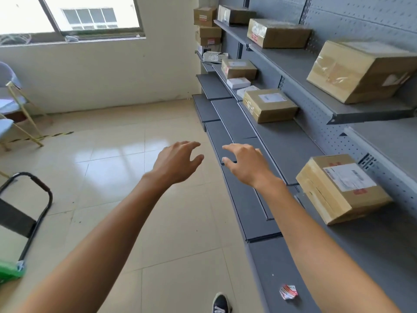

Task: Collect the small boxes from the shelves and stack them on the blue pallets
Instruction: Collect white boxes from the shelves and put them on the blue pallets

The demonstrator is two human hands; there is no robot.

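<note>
Cardboard boxes sit on grey shelves [282, 141] along the right; the nearest box [343, 188] lies just right of both outstretched arms. The left hand [178, 162] and right hand [244, 164] are spread open, holding nothing, above the tiled floor [117, 168].

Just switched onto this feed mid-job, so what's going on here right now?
A person is standing beside grey wall shelves, both arms stretched forward. The left hand and right hand are open and hold nothing, fingers loosely spread. The right hand hovers over the lower shelf ledge. Taped cardboard boxes sit on the shelves: the nearest box lies just right of the right arm, another box sits farther along. No blue pallets are in view, and no box is being carried.
</note>
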